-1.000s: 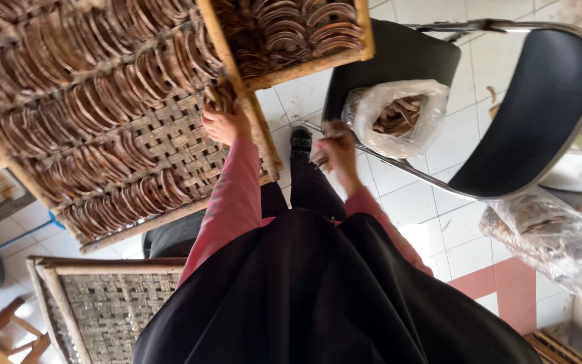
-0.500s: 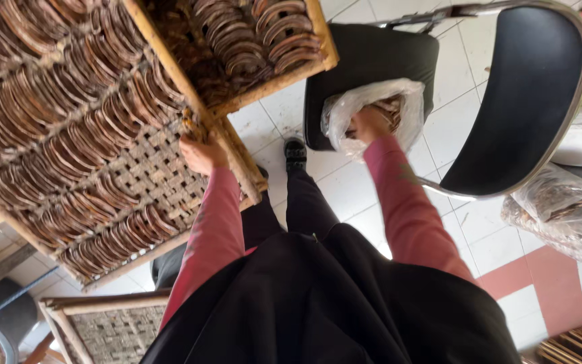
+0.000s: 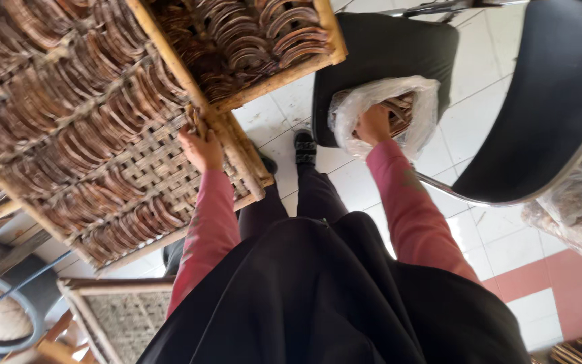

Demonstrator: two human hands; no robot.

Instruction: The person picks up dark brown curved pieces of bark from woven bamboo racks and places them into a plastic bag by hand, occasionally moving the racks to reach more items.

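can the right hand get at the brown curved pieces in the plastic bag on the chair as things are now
Probably yes. The right hand is already at the open mouth of the plastic bag on the chair seat, with nothing between it and the brown curved pieces inside.

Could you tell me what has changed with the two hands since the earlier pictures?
The right hand moved from near the knee up and forward into the clear plastic bag of brown curved pieces on the black chair. The left hand stayed on the woven bamboo tray, pressing a piece at its frame. The tray rows look unchanged.
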